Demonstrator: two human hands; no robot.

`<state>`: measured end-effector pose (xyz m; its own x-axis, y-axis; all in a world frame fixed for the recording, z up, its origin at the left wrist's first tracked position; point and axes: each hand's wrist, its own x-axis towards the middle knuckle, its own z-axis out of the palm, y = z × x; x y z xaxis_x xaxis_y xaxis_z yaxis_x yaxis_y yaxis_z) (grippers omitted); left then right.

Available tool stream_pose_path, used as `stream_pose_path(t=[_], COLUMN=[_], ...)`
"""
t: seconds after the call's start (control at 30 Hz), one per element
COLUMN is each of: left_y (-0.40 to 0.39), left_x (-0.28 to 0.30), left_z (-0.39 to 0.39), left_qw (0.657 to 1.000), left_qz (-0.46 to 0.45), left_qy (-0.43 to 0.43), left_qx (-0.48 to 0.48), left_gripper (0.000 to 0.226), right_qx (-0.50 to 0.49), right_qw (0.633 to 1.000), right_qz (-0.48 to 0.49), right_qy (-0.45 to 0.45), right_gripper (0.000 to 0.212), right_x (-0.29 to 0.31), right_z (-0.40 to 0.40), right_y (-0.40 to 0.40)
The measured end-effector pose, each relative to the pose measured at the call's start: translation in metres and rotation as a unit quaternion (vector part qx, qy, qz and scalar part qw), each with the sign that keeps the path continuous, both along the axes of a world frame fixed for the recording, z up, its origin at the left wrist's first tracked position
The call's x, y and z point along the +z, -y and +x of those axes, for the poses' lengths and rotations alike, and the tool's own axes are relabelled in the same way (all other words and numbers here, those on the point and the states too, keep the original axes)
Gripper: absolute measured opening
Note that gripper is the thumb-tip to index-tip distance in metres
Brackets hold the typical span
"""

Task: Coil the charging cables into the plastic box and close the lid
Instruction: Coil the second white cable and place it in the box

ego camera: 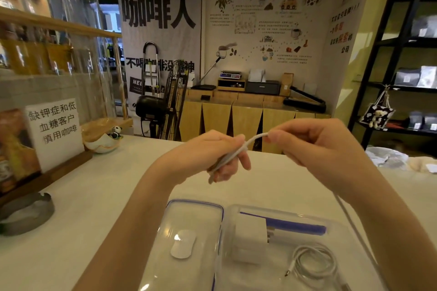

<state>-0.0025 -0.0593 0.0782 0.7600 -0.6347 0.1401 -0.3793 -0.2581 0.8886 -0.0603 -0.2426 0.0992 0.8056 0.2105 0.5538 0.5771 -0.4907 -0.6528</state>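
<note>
Coffee-shop setting, posters all over the back wall, pale table (99,196) up front. Mid-coil on a white cable (238,150), held up in the air above the table, well above the plastic box (307,220). Bunched lower end gripped in the left hand (212,151), fingers curled around it, a bit of it poking out below the palm. Upper end pinched in the right hand (314,144), thumb and fingertips closed on it. Cable's long axis running diagonally, low-left to high-right, short span between the 2 hands. Rest of it apparently trailing down past the right forearm as a grey line beside the box, though blurry, so hard to be sure.

Box sitting open right below, nearer the right arm, with 1 coiled cable (314,262) already inside plus a white charger block (250,236) and something blue behind that. Clear lid (189,238) lying flat just to the left, touching or nearly touching the box.

Probably a few more wraps needed, feeding slack from the right toward the left-hand bundle, then straight down into the box. Lid not yet on. Loose tail likely to snag on the box edge.
</note>
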Motion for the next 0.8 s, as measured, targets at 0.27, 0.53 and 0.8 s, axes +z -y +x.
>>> stream_pose_path(t=[0.27, 0.53, 0.8], left_y=[0.014, 0.02, 0.012], left_x=[0.003, 0.003, 0.005], left_z=[-0.006, -0.001, 0.002], left_qw=[0.797, 0.765, 0.846], left_qz=[-0.328, -0.545, -0.525], left_qy=[-0.363, -0.29, -0.039], left_qx=[-0.353, -0.183, 0.088], left_gripper=[0.04, 0.043, 0.035], right_qx=[0.047, 0.12, 0.115], right_qw=[0.986, 0.961, 0.963], right_qz=[0.148, 0.105, -0.076], right_qy=[-0.053, -0.227, -0.233], right_gripper=[0.02, 0.023, 0.032], right_x=[-0.016, -0.027, -0.033], right_z=[0.015, 0.011, 0.0], right_y=[-0.006, -0.024, -0.032])
